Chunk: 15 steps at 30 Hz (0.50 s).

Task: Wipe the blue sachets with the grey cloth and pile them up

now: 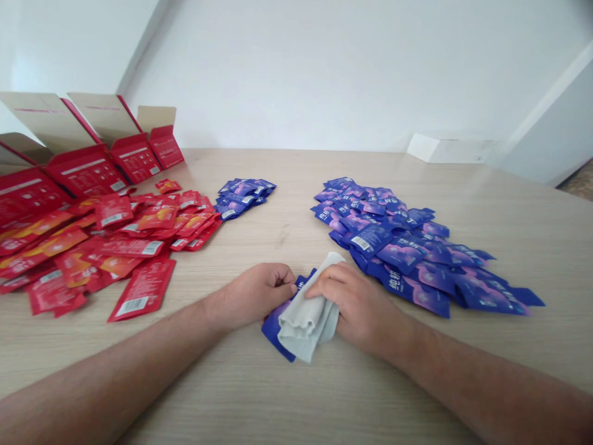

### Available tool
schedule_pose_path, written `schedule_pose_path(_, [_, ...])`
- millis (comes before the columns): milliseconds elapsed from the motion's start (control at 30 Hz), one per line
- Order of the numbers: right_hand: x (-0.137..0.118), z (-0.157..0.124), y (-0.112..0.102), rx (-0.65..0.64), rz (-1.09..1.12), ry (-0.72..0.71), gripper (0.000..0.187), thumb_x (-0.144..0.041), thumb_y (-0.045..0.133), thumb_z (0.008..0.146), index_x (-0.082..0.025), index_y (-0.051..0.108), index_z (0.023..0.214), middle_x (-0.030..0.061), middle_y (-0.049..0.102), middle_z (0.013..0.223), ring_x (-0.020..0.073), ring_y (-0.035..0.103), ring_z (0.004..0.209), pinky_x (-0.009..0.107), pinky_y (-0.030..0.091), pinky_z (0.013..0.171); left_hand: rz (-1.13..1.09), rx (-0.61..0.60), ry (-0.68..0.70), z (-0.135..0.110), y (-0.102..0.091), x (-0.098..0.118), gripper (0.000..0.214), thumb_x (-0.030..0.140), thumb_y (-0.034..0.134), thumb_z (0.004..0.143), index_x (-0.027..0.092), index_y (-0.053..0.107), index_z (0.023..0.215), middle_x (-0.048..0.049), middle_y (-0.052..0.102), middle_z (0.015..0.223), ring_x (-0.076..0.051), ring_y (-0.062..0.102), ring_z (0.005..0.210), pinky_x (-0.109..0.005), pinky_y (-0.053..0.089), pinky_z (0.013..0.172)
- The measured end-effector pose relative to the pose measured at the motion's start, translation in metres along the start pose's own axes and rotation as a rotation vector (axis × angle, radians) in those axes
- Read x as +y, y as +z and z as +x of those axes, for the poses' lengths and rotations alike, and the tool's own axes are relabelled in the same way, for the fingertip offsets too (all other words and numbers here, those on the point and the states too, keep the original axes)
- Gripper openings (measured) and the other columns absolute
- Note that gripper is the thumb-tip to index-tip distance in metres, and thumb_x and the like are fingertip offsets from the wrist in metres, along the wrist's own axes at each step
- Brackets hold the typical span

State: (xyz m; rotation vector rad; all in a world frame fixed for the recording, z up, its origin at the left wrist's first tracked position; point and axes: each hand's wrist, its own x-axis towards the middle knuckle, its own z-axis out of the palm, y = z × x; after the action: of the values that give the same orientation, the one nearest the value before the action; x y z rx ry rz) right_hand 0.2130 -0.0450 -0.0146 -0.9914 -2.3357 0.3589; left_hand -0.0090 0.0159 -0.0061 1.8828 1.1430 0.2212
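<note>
In the middle of the table a blue and purple sachet (pixel 277 327) lies partly hidden under a folded white cloth (pixel 308 321). My right hand (pixel 359 303) grips the cloth, which rests against the sachet's face. Closed on the sachet's left edge, my left hand (pixel 259 293) pinches it between thumb and curled fingers. A large pile of blue and purple sachets (pixel 403 247) spreads to the right of my right hand. Farther back, left of centre, sits a smaller blue sachet stack (pixel 243 196).
Red and orange sachets (pixel 134 235) are heaped on the left, with one red sachet (pixel 144 290) at the heap's near edge. Several open red boxes (pixel 88 170) stand behind them. A white box (pixel 449 149) lies at the table's far right, by the wall.
</note>
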Motion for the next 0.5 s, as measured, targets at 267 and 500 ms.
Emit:
schedule_pose_path(267, [-0.0041,0.0005,-0.0006,-0.070,0.038,-0.066,0.020,-0.012,0.063,0.088,-0.020,0.068,0.105,0.0061,0.065,0.101,0.0220,0.056,0.098,0.036,0.045,0.089,0.018,0.026,0.040,-0.0002,0.0006,0.0000,0.027,0.045,0.053,0.088,0.019,0.061,0.084,0.0031,0.056,0.068,-0.011,0.049,0.058,-0.021,0.036,0.050])
schedule_pose_path(500, [-0.0024,0.0010,0.0002,-0.097,0.048,-0.098,0.020,-0.014,0.064,0.088,-0.020,0.068,0.106,0.0057,0.065,0.100,0.0219,0.056,0.097,0.036,0.045,0.089,0.043,0.031,0.049,-0.0013,-0.0001,0.0007,0.027,0.045,0.054,0.088,0.019,0.061,0.083,0.0024,0.058,0.070,-0.011,0.051,0.061,-0.022,0.037,0.052])
